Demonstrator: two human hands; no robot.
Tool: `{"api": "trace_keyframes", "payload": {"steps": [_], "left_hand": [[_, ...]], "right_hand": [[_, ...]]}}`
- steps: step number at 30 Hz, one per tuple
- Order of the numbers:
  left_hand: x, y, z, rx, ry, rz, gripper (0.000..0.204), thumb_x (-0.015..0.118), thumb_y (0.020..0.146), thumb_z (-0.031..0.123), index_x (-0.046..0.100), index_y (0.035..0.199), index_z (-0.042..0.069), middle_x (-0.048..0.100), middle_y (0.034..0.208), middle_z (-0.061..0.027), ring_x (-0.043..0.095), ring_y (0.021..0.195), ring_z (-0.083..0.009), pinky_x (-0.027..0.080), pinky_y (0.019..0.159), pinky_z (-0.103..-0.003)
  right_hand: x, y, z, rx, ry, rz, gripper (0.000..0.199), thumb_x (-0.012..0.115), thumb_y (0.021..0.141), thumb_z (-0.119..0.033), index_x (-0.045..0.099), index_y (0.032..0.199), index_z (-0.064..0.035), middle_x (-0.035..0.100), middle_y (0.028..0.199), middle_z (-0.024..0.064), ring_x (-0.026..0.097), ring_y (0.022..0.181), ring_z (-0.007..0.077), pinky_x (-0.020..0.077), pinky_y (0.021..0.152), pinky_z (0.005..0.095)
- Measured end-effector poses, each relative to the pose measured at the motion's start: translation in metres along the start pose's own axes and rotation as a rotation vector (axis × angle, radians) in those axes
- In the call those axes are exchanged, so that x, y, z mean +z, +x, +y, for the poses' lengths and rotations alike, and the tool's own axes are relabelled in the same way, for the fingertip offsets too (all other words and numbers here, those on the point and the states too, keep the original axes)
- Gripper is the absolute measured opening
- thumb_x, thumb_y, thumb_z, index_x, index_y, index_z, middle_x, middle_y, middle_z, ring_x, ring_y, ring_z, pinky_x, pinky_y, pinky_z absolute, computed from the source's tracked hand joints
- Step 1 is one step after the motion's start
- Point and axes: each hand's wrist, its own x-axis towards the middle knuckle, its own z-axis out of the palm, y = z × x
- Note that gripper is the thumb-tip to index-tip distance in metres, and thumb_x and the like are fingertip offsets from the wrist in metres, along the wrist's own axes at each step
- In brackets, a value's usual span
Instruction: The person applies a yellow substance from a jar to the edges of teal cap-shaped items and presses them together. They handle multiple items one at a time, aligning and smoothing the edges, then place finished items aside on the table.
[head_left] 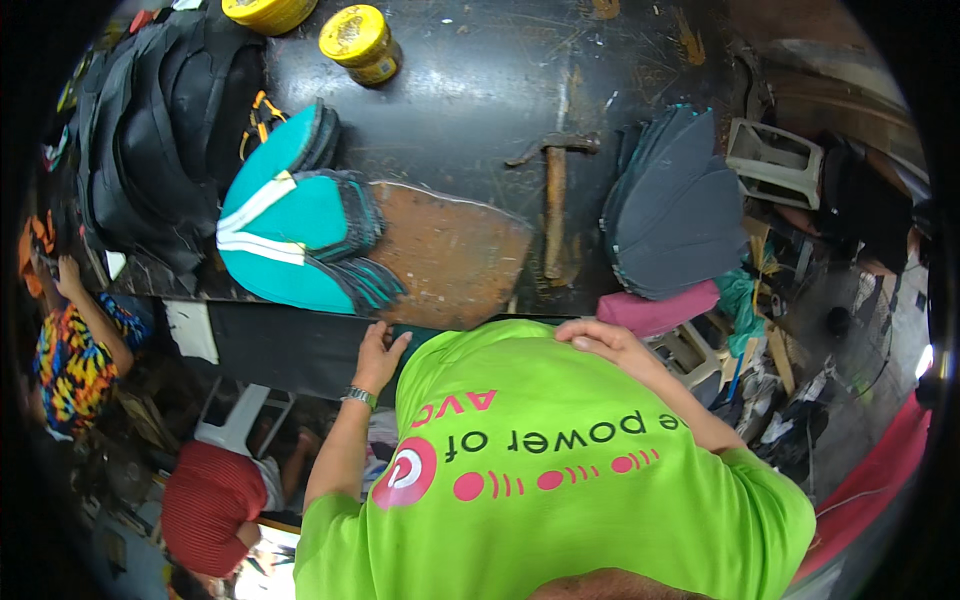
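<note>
Dark and scuffed, the desk (480,90) fills the upper half of the head view, its near edge just above my green shirt (560,470). I have only this one view to go by.

My left hand (378,355) rests at the desk's near edge, fingers (392,345) loosely spread and flat against it, gripping nothing that I can see. My right hand (600,342) lies palm down on my shirt beside the edge, fingers lightly curled and empty.

Nearest my left hand is a fanned stack of teal shoe soles (295,225) with white stripes, lying on the desk just beyond a worn brown board (450,255). Each sole's long axis runs roughly left to right, with the rounded ends to the left and the stacked edges fanning right, toward the board. A second fan of dark grey soles (675,205) sits on the right, well apart from the teal ones, long axes tilted up and leftward. Between the two stacks a hammer (555,200) lies with its handle running toward me and its head at the far end. Two yellow-lidded tins (360,42) stand at the far side.

As I judge it, the soles are cut and stacked, but nothing lies on the board and the hammer is untouched, so the work on them appears paused or not begun.

To the left, below the desk, other people sit.
</note>
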Motion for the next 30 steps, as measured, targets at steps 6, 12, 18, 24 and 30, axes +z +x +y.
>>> {"api": "trace_keyframes", "payload": {"steps": [6, 12, 18, 24, 30], "left_hand": [[-0.068, 0.025, -0.026, 0.072, -0.144, 0.031, 0.019, 0.072, 0.095, 0.012, 0.070, 0.107, -0.003, 0.075, 0.095, -0.0099, 0.066, 0.082, -0.0114, 0.052, 0.075, -0.028], [-0.165, 0.047, -0.037, -0.037, -0.157, -0.483, 0.010, 0.061, 0.101, 0.009, 0.066, 0.105, 0.001, 0.068, 0.096, 0.0025, 0.060, 0.084, -0.0065, 0.049, 0.076, -0.024], [-0.220, 0.058, -0.010, -0.135, -0.195, -1.000, 0.014, 0.059, 0.103, 0.015, 0.067, 0.108, 0.004, 0.066, 0.095, 0.0058, 0.056, 0.083, -0.0055, 0.047, 0.076, -0.025], [-0.242, 0.065, 0.000, -0.224, -0.013, -1.176, 0.017, 0.059, 0.102, 0.016, 0.067, 0.112, 0.003, 0.067, 0.098, 0.0056, 0.059, 0.087, -0.0068, 0.050, 0.078, -0.026], [-0.210, 0.108, -0.057, 0.442, 0.609, -0.456, 0.025, 0.058, 0.101, 0.018, 0.066, 0.118, 0.002, 0.071, 0.114, -0.0131, 0.068, 0.105, -0.0296, 0.053, 0.093, -0.040]], "right_hand": [[0.055, -0.015, 0.107, 0.239, 0.190, 0.337, 0.039, 0.058, 0.102, -0.015, 0.056, 0.140, -0.0039, 0.063, 0.131, 0.0105, 0.057, 0.123, 0.0184, 0.0442, 0.105, 0.0316], [0.107, 0.021, 0.186, 0.015, -0.580, 0.504, 0.024, 0.065, 0.092, -0.006, 0.064, 0.116, -0.0020, 0.068, 0.107, 0.0131, 0.062, 0.105, 0.0221, 0.0484, 0.092, 0.0346], [0.099, 0.038, 0.139, 0.209, -0.113, 0.121, 0.008, 0.066, 0.088, -0.001, 0.061, 0.095, -0.0015, 0.063, 0.087, 0.0036, 0.059, 0.086, 0.0160, 0.0485, 0.084, 0.0311], [0.089, 0.045, 0.108, 0.396, 0.213, -0.343, 0.030, 0.062, 0.089, 0.006, 0.070, 0.117, -0.0010, 0.074, 0.110, 0.0050, 0.066, 0.102, 0.0118, 0.0499, 0.093, 0.0291], [0.103, 0.126, 0.087, 0.215, -0.769, -0.452, 0.027, 0.063, 0.089, -0.005, 0.070, 0.114, 0.0015, 0.075, 0.104, 0.0177, 0.071, 0.096, 0.0296, 0.0559, 0.083, 0.0395]]}}
